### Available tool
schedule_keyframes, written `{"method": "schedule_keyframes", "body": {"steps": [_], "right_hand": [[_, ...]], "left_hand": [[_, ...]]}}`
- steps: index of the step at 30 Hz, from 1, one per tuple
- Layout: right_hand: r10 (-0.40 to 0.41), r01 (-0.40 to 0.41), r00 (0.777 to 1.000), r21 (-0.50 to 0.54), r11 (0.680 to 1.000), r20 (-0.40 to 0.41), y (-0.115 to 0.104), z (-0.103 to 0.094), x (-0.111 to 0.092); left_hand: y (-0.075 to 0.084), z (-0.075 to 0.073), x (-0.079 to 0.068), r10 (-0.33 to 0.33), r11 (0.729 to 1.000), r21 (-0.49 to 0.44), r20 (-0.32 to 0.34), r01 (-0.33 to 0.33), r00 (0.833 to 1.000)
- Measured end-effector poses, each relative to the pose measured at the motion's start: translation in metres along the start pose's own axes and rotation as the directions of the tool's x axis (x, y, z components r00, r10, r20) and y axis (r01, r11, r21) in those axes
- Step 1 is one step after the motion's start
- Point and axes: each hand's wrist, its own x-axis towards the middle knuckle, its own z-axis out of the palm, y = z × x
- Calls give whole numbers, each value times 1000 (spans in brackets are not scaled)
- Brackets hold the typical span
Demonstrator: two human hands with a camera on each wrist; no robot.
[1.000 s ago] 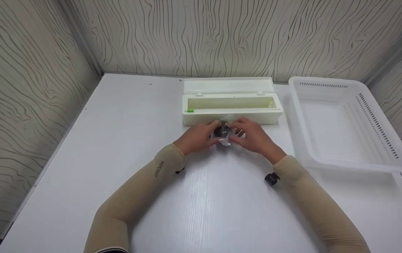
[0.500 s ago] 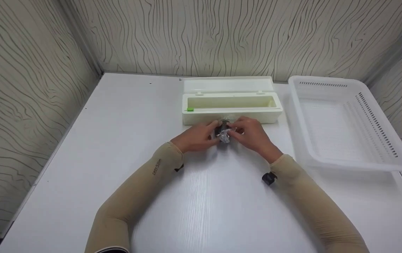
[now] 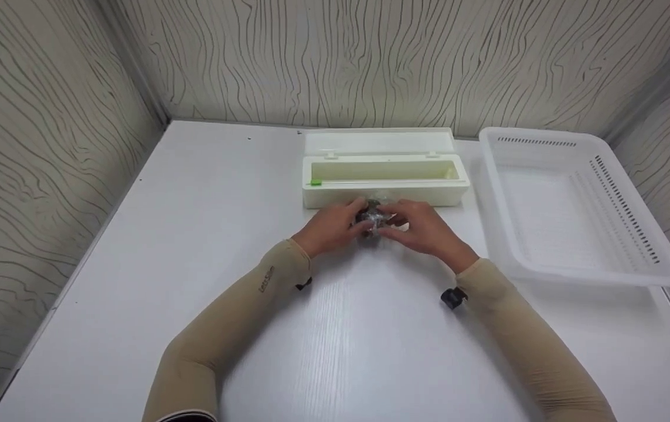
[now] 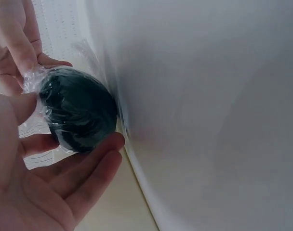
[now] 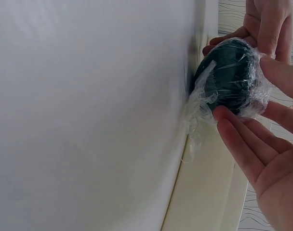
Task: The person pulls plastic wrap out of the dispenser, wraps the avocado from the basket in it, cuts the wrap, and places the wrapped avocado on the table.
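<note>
A dark green rounded object (image 4: 81, 108) is wrapped in crinkled cling film (image 5: 256, 89). It sits on the table close to the front of a long white box, between both hands. My left hand (image 3: 330, 227) holds it from the left, with curled fingers along its side and the thumb on the film. From the right, my right hand (image 3: 425, 230) grips the wrapped object with thumb and fingertips. A loose tail of film trails at its lower side in the right wrist view. The film hides what kind of object this is.
The white box (image 3: 422, 196) stands behind the hands, its hinged lid (image 3: 378, 142) raised. A green slider (image 3: 316, 182) sits at the left end of the rail on its front edge. To the right is a white perforated basket (image 3: 604, 275). Patterned walls enclose the white table (image 3: 194, 193).
The crumpled film that stuck out toward the person now lies against the object's top. My left thumb has come onto it, and the right fingers have shifted their grip.
</note>
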Motion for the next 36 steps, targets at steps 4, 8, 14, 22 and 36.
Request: {"method": "schedule_keyframes", "body": {"steps": [4, 8, 14, 22, 36], "right_hand": [[12, -12, 1000, 16, 1000, -12, -2, 2, 2], [34, -34, 998, -7, 999, -54, -5, 4, 4], [64, -68, 990, -28, 997, -124, -7, 9, 8], [101, -120, 972, -75, 990, -213, -10, 9, 11], [31, -45, 947, -36, 998, -319, -17, 14, 5]], "left_hand": [[1, -1, 0, -13, 999, -38, -15, 13, 1000], [-1, -1, 1, -17, 996, -90, -38, 14, 999], [-4, -1, 1, -34, 985, -169, -22, 29, 999], [-6, -2, 1, -35, 976, -214, -24, 29, 999], [-4, 0, 4, -67, 978, -202, -64, 53, 996]]}}
